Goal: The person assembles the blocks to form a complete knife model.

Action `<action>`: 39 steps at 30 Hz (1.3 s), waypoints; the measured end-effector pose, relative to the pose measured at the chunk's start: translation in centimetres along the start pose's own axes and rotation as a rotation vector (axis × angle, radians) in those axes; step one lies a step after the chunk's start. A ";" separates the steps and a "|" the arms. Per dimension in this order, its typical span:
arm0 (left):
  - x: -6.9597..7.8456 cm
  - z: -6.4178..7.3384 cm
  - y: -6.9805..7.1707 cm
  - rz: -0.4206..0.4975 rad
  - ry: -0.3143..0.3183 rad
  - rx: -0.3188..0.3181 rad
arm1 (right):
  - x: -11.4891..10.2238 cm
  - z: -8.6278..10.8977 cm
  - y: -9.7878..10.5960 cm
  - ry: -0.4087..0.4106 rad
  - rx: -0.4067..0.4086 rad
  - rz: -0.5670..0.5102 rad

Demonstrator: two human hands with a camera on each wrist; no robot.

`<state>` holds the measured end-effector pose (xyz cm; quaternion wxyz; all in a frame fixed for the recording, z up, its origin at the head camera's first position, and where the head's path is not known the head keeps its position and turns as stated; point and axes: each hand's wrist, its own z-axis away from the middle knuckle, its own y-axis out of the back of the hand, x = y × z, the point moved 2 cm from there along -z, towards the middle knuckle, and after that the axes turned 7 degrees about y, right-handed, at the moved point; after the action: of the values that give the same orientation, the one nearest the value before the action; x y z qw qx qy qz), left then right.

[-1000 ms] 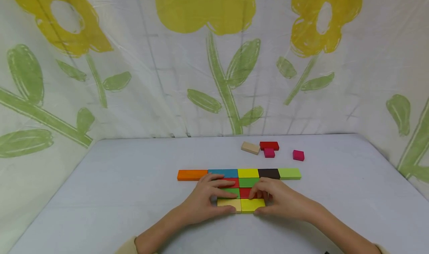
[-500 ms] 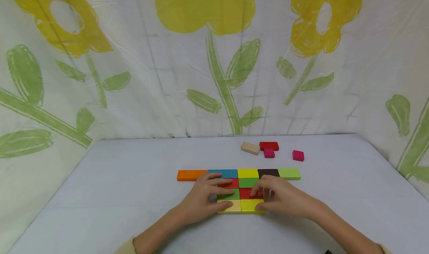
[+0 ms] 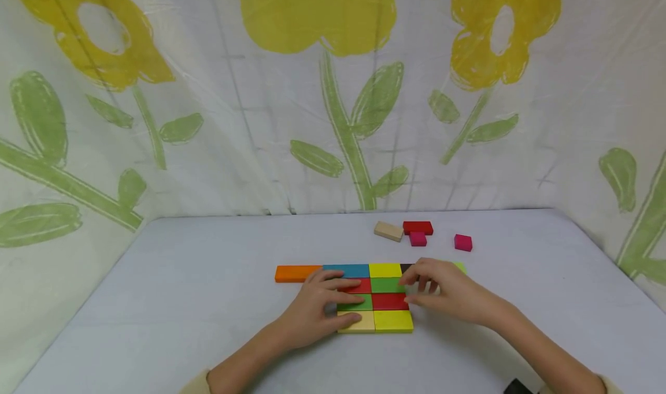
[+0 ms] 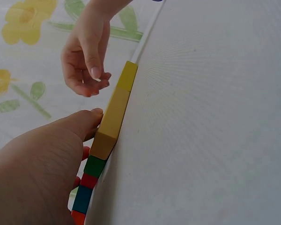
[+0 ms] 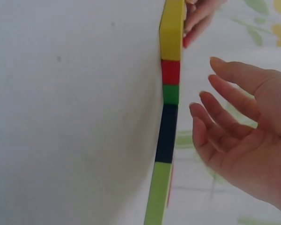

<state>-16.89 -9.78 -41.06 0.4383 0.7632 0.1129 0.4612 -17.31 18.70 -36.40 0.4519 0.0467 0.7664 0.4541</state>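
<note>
A row of five blocks (image 3: 384,270) runs side to side across the table (image 3: 171,301). Before the row's middle lie three pairs: a far pair (image 3: 386,285) touching it, then a middle pair (image 3: 389,301), then a near pair (image 3: 392,321). The left hand (image 3: 319,307) rests over the pairs' left-hand blocks, before the row's left half. The right hand (image 3: 452,287) hovers before the row's right half, apparently clear of every block, though the gap is hard to judge. Behind the row's right half lie a loose block (image 3: 388,231), another block (image 3: 418,227) with a cube (image 3: 418,239) before it, and, behind the row's right end, a second cube (image 3: 463,242). Farther behind the row hangs a cloth (image 3: 234,151).
</note>
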 end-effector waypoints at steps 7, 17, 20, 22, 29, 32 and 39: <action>0.0 0.1 0.0 -0.003 0.003 0.001 | 1.1 -0.8 1.7 -0.032 0.088 0.055; -0.1 0.1 -0.1 -0.002 0.008 -0.003 | 3.3 -2.1 4.0 -0.068 0.152 0.129; -0.1 0.1 0.0 -0.004 0.009 -0.002 | 4.2 -2.6 4.7 -0.090 0.165 0.134; -0.1 0.1 0.0 -0.006 0.008 -0.003 | 4.9 -2.9 5.2 -0.120 0.168 0.130; 0.0 0.1 0.0 -0.001 0.000 -0.001 | 7.3 -3.9 6.6 -0.256 0.169 0.099; -0.1 0.1 0.0 -0.001 -0.004 0.002 | 8.3 -4.3 6.9 -0.272 0.163 0.079; -0.1 0.1 0.0 0.001 0.003 0.001 | 10.3 -5.1 7.3 -0.301 0.116 0.010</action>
<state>-16.88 -9.91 -41.19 0.4377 0.7628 0.1132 0.4624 -29.53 24.57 -36.81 0.5561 0.1442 0.7145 0.3993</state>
